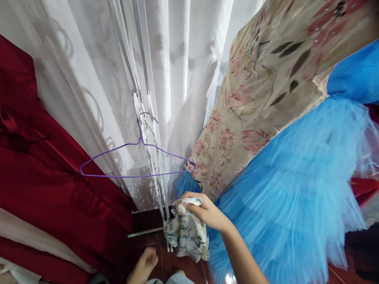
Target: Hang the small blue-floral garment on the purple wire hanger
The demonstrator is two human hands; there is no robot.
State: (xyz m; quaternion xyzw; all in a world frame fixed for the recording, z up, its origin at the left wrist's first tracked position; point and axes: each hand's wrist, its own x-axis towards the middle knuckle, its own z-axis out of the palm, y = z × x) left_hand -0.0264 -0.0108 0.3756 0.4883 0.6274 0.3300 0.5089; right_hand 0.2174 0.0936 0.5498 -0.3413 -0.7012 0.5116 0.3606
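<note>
A red garment (44, 157) hangs at far left. A purple hanger (141, 138) hooks onto the white rack (145, 51). Below it, the left hand (144, 265) is blurred, fingers curled; whether together or apart, I cannot tell. Before the rack's lower end, the right hand (207, 212) has its fingers clamped on a drooping white floral cloth (191, 238). Rightward hang beige floral fabric (233, 130) and a blue tiered dress (284, 189).

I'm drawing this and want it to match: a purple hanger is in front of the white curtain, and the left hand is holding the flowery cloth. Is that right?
Not quite: the right hand is holding the flowery cloth, as the head view shows. The purple hanger is in front of the white curtain.
</note>
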